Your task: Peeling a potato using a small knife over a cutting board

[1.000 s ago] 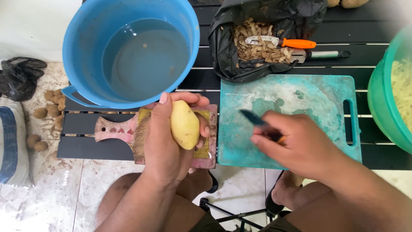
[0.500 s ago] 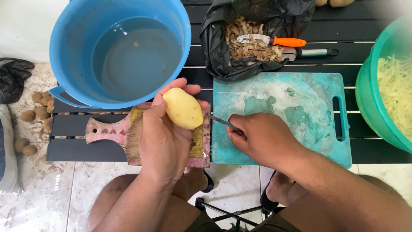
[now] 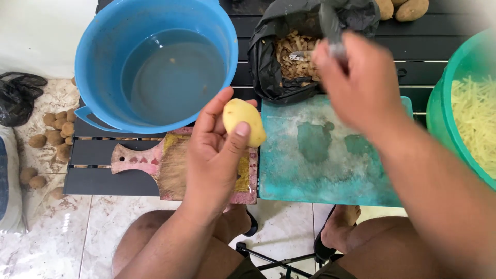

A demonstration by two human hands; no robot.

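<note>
resting in left hand, peeled potato, right hand apart

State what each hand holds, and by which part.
Left hand: peeled yellow potato, gripped around its middle. Right hand: blurred dark blade; its grip is hidden.

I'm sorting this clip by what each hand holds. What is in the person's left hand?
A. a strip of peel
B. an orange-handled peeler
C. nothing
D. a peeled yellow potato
D: the left hand grips a peeled yellow potato between thumb and fingers, in front of the blue bucket.
</note>
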